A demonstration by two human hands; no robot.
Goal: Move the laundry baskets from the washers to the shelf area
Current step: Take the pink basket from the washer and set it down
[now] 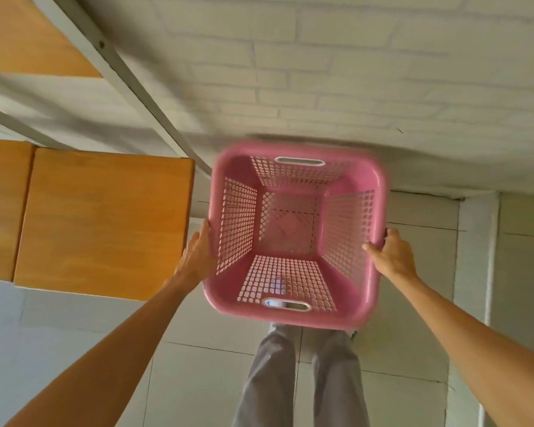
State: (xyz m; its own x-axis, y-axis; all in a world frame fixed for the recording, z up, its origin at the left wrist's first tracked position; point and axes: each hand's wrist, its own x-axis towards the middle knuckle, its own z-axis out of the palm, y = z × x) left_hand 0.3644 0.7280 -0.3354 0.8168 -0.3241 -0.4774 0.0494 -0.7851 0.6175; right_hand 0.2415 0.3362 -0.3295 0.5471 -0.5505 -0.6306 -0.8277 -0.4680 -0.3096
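Observation:
An empty pink plastic laundry basket [364, 303] with perforated walls and two slot handles hangs in front of me above the tiled floor. My left hand [198, 257] grips its left rim and my right hand [389, 254] grips its right rim. The basket is upright, slightly blurred, close to the white brick wall. A wooden shelf board [102, 223] on a white metal frame lies just left of the basket, near my left hand.
A higher wooden shelf board [22, 35] shows at the top left, with a white frame post [130, 78] running diagonally. The white brick wall [352, 72] fills the back. My legs in grey trousers [302, 380] stand on pale floor tiles. A wall corner [478, 257] juts out at the right.

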